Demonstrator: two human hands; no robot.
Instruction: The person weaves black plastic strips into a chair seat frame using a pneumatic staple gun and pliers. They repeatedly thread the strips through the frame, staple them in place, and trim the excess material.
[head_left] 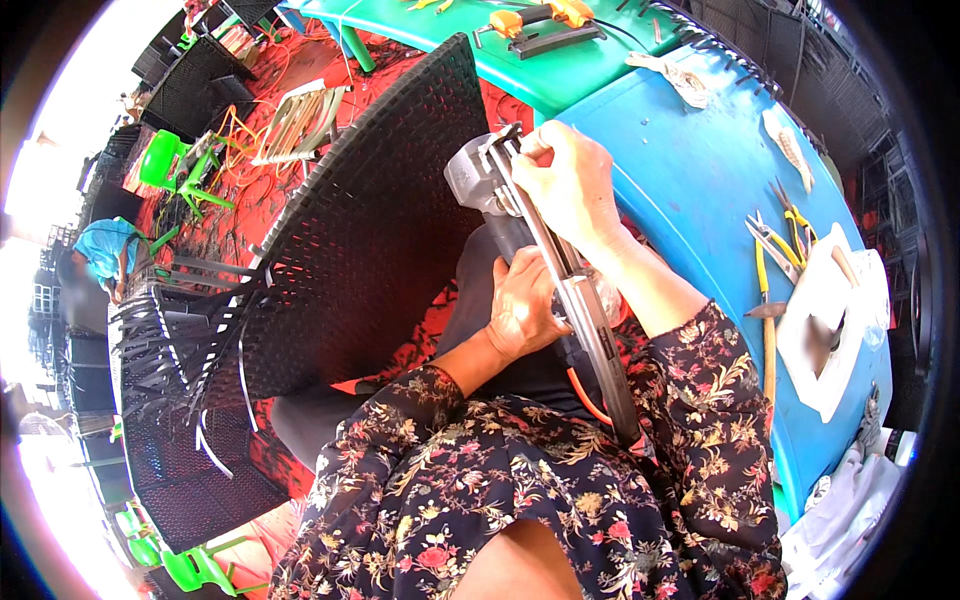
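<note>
An air staple gun with a grey head lies across my lap, its long metal magazine running down toward my waist. My left hand is wrapped round the gun's dark handle. At the head end, my right hand is closed in a pinch against the magazine rail; whatever its fingertips grip is too small or hidden to make out. To the left of the gun stands a large black woven panel, curved in this view, with loose strips hanging at its lower left end.
On the blue table to the right lie pliers, a hammer, a white container and gloves. A second, orange gun rests on the green table. Green chairs and a bent-over person are at left.
</note>
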